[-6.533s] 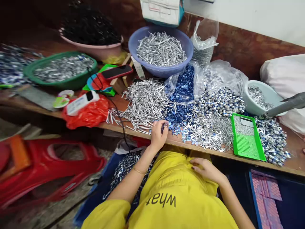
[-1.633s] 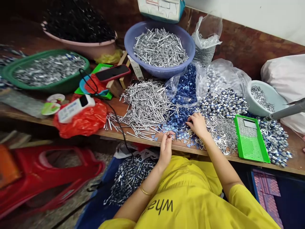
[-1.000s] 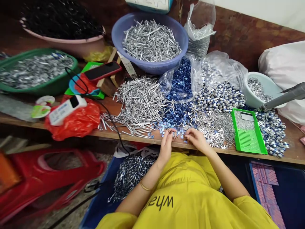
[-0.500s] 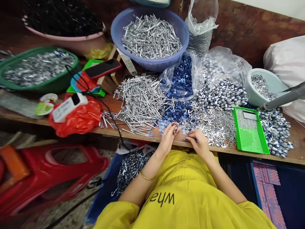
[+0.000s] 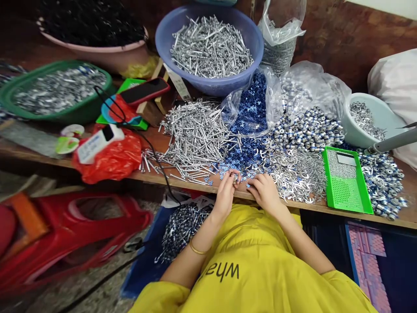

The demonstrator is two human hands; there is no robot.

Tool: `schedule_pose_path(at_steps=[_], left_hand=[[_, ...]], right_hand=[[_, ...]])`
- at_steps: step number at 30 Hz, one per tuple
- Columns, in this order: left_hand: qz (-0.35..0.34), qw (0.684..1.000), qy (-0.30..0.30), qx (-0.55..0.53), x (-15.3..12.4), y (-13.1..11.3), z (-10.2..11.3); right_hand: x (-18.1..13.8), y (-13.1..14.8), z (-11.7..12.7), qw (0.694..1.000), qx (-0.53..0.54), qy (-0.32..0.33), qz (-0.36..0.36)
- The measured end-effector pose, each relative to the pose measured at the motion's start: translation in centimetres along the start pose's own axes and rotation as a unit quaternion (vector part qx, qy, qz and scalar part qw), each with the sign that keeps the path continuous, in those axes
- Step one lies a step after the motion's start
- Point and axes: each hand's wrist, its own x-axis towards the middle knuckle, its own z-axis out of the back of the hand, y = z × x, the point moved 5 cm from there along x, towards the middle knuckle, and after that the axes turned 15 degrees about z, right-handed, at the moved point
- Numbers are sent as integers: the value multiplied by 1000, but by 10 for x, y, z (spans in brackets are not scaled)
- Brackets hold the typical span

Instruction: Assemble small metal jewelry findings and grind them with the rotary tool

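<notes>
My left hand [image 5: 226,189] is at the table's front edge, its fingers closed around a small silvery metal part [image 5: 236,178], mostly covered by the fingertips. Just right of it, my right hand [image 5: 264,191] pinches a small blue three-armed piece [image 5: 248,185] between thumb and forefinger. In front of both hands lies a heap of the same blue pieces [image 5: 246,148], spilling from a clear plastic bag. To the left is a pile of silver metal rods [image 5: 198,139]. Curved silver clips [image 5: 289,178] are scattered beside my right hand.
Behind stands a purple basin [image 5: 159,41] of metal rods. Blue-and-silver cylinders [image 5: 306,130] and a green tray [image 5: 366,195] are on the right. On the left are a red plastic bag [image 5: 130,152], a phone [image 5: 146,90] and a green basin [image 5: 61,115]. A cable [image 5: 159,161] crosses the table edge.
My right hand has moved left, closer to my left hand, with the blue piece in its fingertips. My left hand keeps hold of its metal part. The camera view has shifted slightly.
</notes>
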Motion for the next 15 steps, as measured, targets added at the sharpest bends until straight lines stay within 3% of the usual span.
schedule_pose_path(at_steps=[3, 5, 11, 15], left_hand=[[-25, 998, 1, 63, -4, -3, -2], [-43, 995, -1, 94, -9, -7, 0], [-72, 981, 35, 178, -29, -16, -10], [-81, 975, 82, 192, -43, -20, -34]], right_hand=[[6, -1, -7, 999, -25, 38, -2], [8, 1, -2, 999, -14, 28, 1], [7, 32, 82, 973, 102, -207, -17], [10, 59, 113, 978, 60, -197, 39]])
